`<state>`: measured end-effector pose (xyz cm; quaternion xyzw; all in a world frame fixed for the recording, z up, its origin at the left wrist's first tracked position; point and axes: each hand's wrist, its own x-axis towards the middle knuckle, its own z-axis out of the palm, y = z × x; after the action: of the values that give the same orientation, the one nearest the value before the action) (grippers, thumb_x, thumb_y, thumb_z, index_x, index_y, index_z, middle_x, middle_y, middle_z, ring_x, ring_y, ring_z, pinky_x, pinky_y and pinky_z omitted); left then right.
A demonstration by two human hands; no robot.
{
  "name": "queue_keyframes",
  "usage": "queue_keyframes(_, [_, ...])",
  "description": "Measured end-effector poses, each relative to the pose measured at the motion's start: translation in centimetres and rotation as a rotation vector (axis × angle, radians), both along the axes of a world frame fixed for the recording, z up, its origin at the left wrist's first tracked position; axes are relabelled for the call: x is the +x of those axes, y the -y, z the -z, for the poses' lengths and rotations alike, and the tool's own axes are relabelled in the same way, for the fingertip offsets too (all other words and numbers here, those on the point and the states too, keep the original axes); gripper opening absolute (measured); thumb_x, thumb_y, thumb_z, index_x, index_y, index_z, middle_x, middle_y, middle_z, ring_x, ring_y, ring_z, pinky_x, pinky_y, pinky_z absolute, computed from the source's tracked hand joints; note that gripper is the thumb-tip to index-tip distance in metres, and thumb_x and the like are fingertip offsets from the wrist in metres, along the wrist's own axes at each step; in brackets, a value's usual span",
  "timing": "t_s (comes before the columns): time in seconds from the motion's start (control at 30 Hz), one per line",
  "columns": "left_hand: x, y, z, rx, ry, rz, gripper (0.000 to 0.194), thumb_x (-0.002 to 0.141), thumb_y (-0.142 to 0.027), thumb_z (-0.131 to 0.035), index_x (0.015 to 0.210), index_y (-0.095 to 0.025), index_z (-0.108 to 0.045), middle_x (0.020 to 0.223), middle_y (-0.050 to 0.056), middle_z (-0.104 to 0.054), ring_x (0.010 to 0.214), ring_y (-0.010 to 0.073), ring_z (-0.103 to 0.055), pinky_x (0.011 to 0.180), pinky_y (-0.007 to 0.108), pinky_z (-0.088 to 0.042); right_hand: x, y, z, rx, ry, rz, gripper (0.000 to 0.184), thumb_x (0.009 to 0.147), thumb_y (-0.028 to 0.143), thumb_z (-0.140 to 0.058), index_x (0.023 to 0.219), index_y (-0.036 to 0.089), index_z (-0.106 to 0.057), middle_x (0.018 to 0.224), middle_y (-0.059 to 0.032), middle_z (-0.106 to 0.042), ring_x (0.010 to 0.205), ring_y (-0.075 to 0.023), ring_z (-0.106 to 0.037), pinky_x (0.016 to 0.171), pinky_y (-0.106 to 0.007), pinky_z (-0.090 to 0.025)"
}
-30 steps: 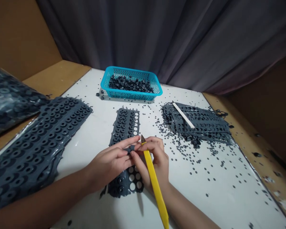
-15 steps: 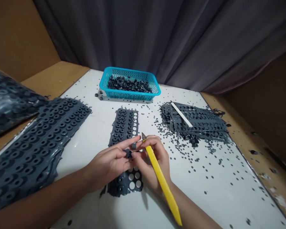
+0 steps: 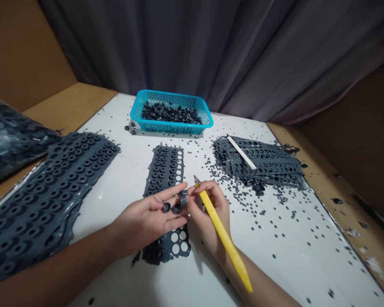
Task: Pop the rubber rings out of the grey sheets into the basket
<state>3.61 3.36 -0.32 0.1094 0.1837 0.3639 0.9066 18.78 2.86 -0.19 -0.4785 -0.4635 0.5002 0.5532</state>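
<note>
My left hand (image 3: 144, 219) is palm up with its fingers stretched out, and several small dark rubber grommets (image 3: 176, 208) rest on them. In my right hand (image 3: 213, 209) is a craft knife (image 3: 224, 236) with a long yellow handle, its pointed blade up and away from me. The right thumb and fingertips touch the grommets at the left fingers. Beneath both hands lies a dark moulded rubber sheet (image 3: 161, 164), partly hidden. Round holes run along its right side, and grommets still sit in the other rows.
A blue basket (image 3: 173, 126) of loose grommets stands at the back. On the left are more moulded sheets (image 3: 60, 183) and a clear bag (image 3: 13, 136) of dark parts. A white stick (image 3: 241, 152) lies on punched sheets (image 3: 272, 166) at right, among scattered dark discs.
My left fingers have opened out, so more grommets show on them. My right hand and the knife have shifted slightly right. The view has moved a little.
</note>
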Motion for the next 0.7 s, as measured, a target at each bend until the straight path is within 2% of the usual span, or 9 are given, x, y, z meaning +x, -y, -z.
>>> queue_keyframes(0.2, [-0.39, -0.38, -0.36, -0.113, 0.061, 0.020, 0.067, 0.074, -0.016, -0.040, 0.140, -0.012, -0.030, 0.123, 0.012, -0.058, 0.116, 0.0228, -0.051, 0.099, 0.038, -0.038, 0.03, -0.05, -0.22, -0.022, -0.022, 0.011, 0.018, 0.073, 0.018, -0.062, 0.079, 0.022, -0.045, 0.078, 0.0005, -0.060, 0.061, -0.0101, -0.057, 0.051, -0.021, -0.049])
queue_keyframes(0.33, [-0.44, -0.42, -0.51, -0.158, 0.064, 0.036, 0.067, 0.077, -0.019, -0.039, 0.142, -0.011, -0.025, 0.120, 0.014, -0.058, 0.114, 0.0230, -0.053, 0.099, 0.038, -0.039, 0.09, -0.13, -0.44, -0.012, -0.006, 0.019, 0.018, 0.073, 0.019, -0.062, 0.078, 0.022, -0.045, 0.077, 0.0009, -0.061, 0.061, -0.0098, -0.056, 0.054, -0.021, -0.049])
queue_keyframes(0.53, [-0.49, -0.29, -0.40, -0.125, 0.094, 0.073, 0.062, 0.079, -0.020, -0.040, 0.140, -0.009, -0.031, 0.123, 0.016, -0.057, 0.118, 0.0243, -0.050, 0.100, 0.039, -0.037, 0.24, -0.17, -0.47, -0.016, -0.004, 0.030, 0.018, 0.072, 0.020, -0.062, 0.078, 0.022, -0.046, 0.076, 0.0011, -0.061, 0.059, -0.0096, -0.055, 0.055, -0.022, -0.047])
queue_keyframes(0.7, [-0.32, 0.15, 0.35, 0.002, 0.033, 0.047, 0.059, 0.075, -0.007, -0.039, 0.134, -0.014, -0.043, 0.133, 0.010, -0.051, 0.126, 0.0218, -0.042, 0.103, 0.036, -0.033, 0.40, -0.21, -0.33, -0.017, 0.001, 0.028, 0.018, 0.073, 0.021, -0.063, 0.077, 0.022, -0.046, 0.076, 0.0009, -0.061, 0.062, -0.0107, -0.055, 0.055, -0.022, -0.046])
